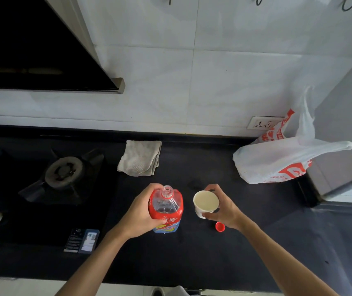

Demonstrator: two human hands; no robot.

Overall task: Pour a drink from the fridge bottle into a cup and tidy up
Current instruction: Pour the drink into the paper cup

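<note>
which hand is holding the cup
The right hand holds the white paper cup, fingers curled round its rim; the left hand grips the uncapped red-labelled bottle instead.

Folded cloth behind; plastic bag right; burner left.

A black tabletop runs under the fingers. Past the fingers, the wall is made of big white tiles, and soft light falls on it. Left of the fingers sits a dark gas stove, with a black hood high above. Off to the right of the fingers, a white socket is low on the wall, and a tall grey panel stands up.
</note>
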